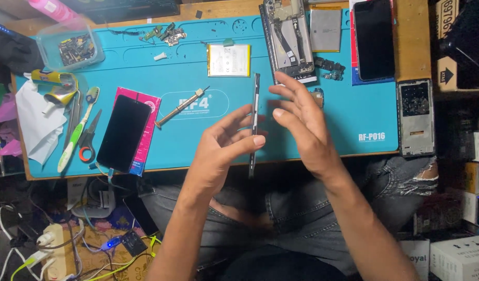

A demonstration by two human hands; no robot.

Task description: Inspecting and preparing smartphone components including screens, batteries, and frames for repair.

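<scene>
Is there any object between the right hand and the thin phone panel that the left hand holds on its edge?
Nothing visible. The right hand is open beside the phone panel, with only blue mat behind the gap. The left hand pinches the panel from the other side.

Single head-worn view, looking steeply down from above the seated person onto a blue work mat point(161, 151) on a wooden bench point(411, 47), with the person's knees at the lower edge of frame. Close range: left hand point(218, 156) and right hand point(302, 125) fill the centre, the mat's far edge runs near the top. Floor clutter shows lower left, stacked boxes point(458, 255) at right.
</scene>
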